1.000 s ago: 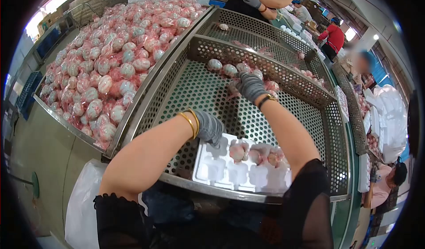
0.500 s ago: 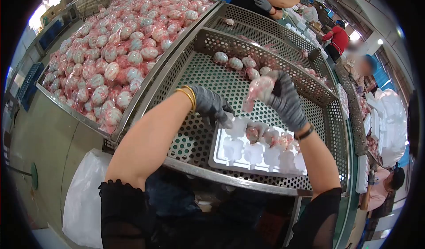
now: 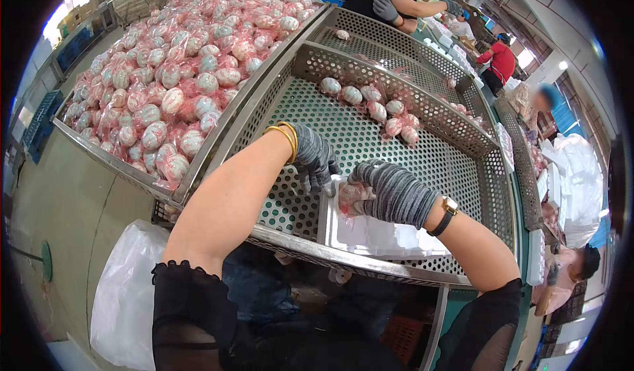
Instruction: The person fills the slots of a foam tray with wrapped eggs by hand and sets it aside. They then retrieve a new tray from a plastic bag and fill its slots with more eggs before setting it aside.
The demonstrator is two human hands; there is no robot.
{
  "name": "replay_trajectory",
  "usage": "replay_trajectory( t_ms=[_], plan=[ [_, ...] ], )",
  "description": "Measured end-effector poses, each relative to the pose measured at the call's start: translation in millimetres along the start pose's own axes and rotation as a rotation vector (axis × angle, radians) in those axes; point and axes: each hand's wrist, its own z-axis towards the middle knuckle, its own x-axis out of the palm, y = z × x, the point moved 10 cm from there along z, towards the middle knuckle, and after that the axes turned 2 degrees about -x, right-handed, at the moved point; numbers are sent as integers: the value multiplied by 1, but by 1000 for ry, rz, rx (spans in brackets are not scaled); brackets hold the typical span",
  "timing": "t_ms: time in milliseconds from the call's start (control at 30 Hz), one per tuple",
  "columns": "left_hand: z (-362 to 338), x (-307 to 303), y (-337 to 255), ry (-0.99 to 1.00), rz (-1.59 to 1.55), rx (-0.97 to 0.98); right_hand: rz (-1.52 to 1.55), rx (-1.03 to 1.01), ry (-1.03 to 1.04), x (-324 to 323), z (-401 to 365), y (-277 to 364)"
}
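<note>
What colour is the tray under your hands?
White. The tray shows best in the head view, under the right hand holding a wrapped egg.

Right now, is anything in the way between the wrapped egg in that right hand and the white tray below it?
Nothing visible. The right hand holds the wrapped egg right at the left end of the white tray. The left hand rests on the tray's corner beside it, not underneath. What lies under the right hand is hidden.

Single head view, close, looking forward-down over perforated steel bin [image 3: 396, 153].
</note>
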Motion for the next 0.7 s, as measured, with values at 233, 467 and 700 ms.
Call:
replay_trajectory(
  t_ms=[233, 467, 700],
  plan=[
    [-18, 4, -14, 9, -150, -106, -226, 124, 50, 9, 14, 15],
    [-17, 5, -14, -22, -37, -45, -82, 57, 188, 15, 13, -14],
    [-12, 7, -14, -12, -26, -107, -152, 54, 136, 16, 11, 3]
  ],
)
